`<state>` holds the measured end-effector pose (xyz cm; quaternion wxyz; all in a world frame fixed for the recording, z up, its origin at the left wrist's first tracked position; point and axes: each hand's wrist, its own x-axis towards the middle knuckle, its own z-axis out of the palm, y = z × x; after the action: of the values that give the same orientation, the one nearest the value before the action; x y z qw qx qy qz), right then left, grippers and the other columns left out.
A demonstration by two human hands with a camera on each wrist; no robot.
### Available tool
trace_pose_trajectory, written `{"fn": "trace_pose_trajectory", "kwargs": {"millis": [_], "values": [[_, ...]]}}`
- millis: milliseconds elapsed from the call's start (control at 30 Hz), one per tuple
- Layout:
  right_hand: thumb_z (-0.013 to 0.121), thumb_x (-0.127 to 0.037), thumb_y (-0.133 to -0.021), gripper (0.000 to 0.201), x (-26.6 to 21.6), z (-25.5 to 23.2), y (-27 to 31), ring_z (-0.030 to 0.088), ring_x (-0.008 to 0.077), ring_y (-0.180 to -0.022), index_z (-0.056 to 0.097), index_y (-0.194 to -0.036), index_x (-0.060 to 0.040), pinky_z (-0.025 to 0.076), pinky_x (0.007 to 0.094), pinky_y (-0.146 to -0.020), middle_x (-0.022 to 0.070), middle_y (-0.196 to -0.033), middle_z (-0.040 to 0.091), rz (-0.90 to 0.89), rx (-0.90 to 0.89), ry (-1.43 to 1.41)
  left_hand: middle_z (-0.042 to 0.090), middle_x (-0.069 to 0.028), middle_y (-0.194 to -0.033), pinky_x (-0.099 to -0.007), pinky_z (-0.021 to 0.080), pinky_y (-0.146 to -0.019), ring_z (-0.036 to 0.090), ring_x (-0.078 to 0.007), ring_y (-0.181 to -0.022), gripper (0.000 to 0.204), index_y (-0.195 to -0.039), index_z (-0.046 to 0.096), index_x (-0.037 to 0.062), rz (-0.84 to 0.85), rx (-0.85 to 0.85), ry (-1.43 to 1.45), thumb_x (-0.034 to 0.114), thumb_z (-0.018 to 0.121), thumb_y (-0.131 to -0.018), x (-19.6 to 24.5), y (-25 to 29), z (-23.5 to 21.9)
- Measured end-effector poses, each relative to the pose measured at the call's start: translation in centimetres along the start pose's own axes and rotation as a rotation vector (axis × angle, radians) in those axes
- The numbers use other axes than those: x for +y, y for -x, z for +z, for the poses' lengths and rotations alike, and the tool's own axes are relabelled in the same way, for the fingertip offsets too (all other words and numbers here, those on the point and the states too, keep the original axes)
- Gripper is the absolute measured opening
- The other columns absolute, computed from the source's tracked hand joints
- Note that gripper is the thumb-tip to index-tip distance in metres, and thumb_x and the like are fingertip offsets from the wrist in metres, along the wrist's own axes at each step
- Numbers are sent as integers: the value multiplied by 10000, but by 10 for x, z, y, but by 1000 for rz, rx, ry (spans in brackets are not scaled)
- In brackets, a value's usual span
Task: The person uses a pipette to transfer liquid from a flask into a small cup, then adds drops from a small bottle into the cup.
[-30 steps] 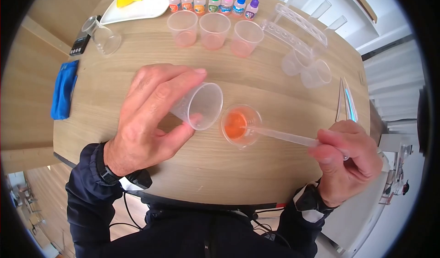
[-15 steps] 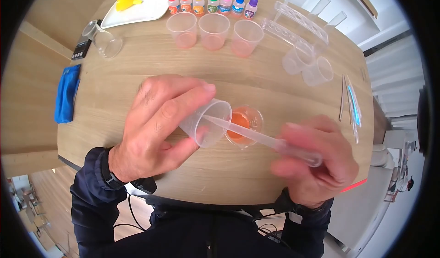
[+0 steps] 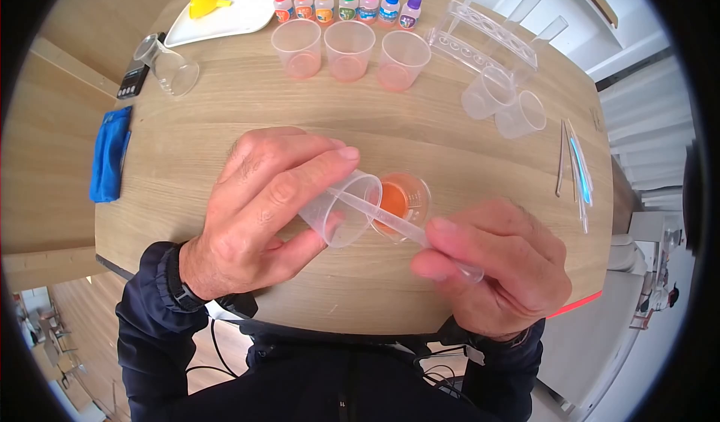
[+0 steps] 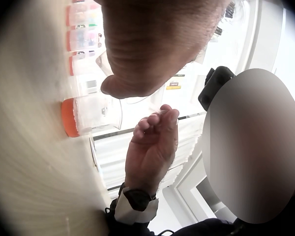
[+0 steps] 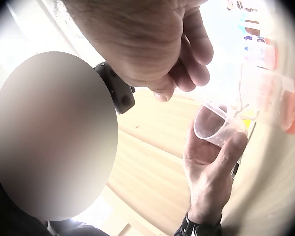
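Note:
My left hand (image 3: 259, 205) grips a clear plastic cup (image 3: 351, 227), tilted so its mouth faces right. Between thumb and fingers of my right hand (image 3: 502, 264) is a translucent plastic dropper (image 3: 401, 227), its tip inside the tilted cup. Just behind the cup stands a small glass beaker (image 3: 420, 197) with orange liquid (image 3: 394, 199), partly covered by cup and dropper in the head view. The right wrist view shows the left fingers wrapped round the cup (image 5: 211, 125). In the left wrist view the beaker (image 4: 96, 113) stands on the table below the hands.
Three cups (image 3: 350, 51) with pinkish liquid stand before a row of capped colour bottles (image 3: 348, 6). Right of them are a test tube rack (image 3: 487, 36), two clear cups (image 3: 519, 115) and tweezers (image 3: 560, 160). A flask (image 3: 174, 70), white tray (image 3: 255, 10) and blue cloth (image 3: 110, 156) lie left.
The right hand has moved left, bringing the dropper's tip out of the beaker and into the cup. The left hand has shifted the cup slightly right and nearer the body.

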<state>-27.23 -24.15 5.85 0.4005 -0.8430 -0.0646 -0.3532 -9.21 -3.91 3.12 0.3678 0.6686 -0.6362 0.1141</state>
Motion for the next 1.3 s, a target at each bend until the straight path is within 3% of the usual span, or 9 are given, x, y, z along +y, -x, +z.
{"fn": "trace_pose_trajectory", "kwargs": {"millis": [567, 733, 867, 1033, 1167, 1300], "values": [[1043, -212, -740, 509, -2, -3, 0, 717, 191, -733, 808, -1126, 21, 510, 276, -612, 132, -882, 771, 59, -30, -5, 743, -209, -1241, -455, 548, -947, 717, -371, -1100, 633, -1357, 705, -31, -3, 6, 7, 80, 942, -781, -1, 1, 0], [961, -412, -856, 549, -2, -14, 8, 691, 208, -736, 781, -1167, 4, 504, 295, -609, 130, -886, 757, 53, 73, -6, 731, -210, -1244, -463, 541, -962, 699, -376, -1117, 637, -1371, 697, -37, -31, 6, -15, 67, 927, -786, -2, 1, -2], [850, -540, -954, 593, -4, -56, 13, 649, 201, -700, 750, -1189, -5, 469, 294, -580, 120, -855, 725, 65, 159, -35, 720, -214, -1248, -468, 534, -978, 685, -380, -1127, 641, -1379, 691, -42, -71, 13, -52, 53, 913, -785, -6, 1, -6], [1024, -197, -788, 478, 1, -74, 9, 653, 176, -669, 794, -1134, 39, 427, 265, -601, 124, -835, 755, 52, 113, -40, 715, -222, -1248, -472, 532, -984, 680, -385, -1134, 650, -1385, 685, -45, -90, 29, -54, 49, 908, -781, -7, 1, -3], [1033, -169, -750, 467, 0, -64, 8, 645, 176, -657, 802, -1102, 34, 408, 271, -576, 124, -795, 756, 64, 74, 60, 717, -222, -1249, -473, 534, -983, 681, -386, -1136, 640, -1381, 688, -47, -77, 32, -61, 54, 906, -787, -8, 2, -2], [1031, -167, -755, 419, 0, -60, 10, 652, 172, -665, 809, -1059, 18, 407, 270, -553, 136, -805, 764, 63, 158, 1, 720, -222, -1241, -471, 535, -980, 683, -381, -1132, 635, -1377, 691, -48, -85, 26, -59, 61, 910, -791, -7, 1, -2]]}}
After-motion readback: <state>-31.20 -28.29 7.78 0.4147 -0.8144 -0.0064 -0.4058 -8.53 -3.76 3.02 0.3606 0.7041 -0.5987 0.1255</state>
